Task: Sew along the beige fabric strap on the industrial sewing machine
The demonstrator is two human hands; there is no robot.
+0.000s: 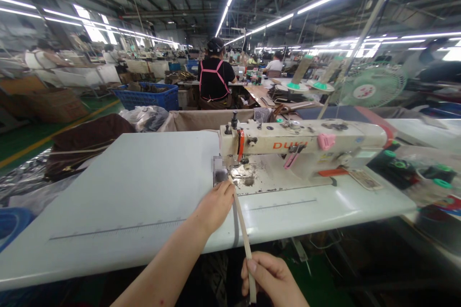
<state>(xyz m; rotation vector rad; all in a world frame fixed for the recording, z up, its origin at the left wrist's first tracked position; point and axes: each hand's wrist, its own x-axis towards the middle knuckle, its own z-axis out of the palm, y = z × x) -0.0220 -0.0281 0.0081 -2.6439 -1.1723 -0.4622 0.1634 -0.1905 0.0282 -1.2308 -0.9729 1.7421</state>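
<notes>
A narrow beige strap point(242, 220) runs from beside the needle area of the sewing machine point(298, 141) down past the table's front edge. My left hand point(218, 201) rests on the table just before the presser foot, its fingers pressed together at the strap's far end. Lower down, in front of the edge, my right hand point(270, 276) pinches the strap between thumb and fingers. Between the hands the strap looks straight and taut. The fingertips of my left hand are partly hidden, and the needle is too small to make out.
The white sewing table point(144, 177) has a printed ruler along its front. Thread cones point(437, 187) stand at the right, with a green fan point(374, 87) behind. A blue crate point(149, 97) and a seated person point(215, 74) are beyond the table.
</notes>
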